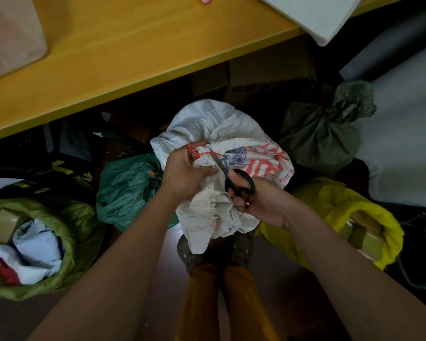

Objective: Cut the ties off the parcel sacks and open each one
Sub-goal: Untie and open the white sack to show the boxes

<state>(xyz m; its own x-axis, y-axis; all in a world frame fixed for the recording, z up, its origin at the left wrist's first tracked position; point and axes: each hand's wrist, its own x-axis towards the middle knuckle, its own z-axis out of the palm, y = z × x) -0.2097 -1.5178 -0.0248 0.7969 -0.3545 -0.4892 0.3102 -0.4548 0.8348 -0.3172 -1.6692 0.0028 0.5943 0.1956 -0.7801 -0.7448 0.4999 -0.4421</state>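
Holding the white sack (221, 134) on the floor beside the desk (123, 50): left hand (186, 172) grips its gathered neck at the orange tie (191, 153); right hand (258, 201) grips scissors (234, 179). Advice: slide 1 blade under the tie only, sparing cloth and fingers.
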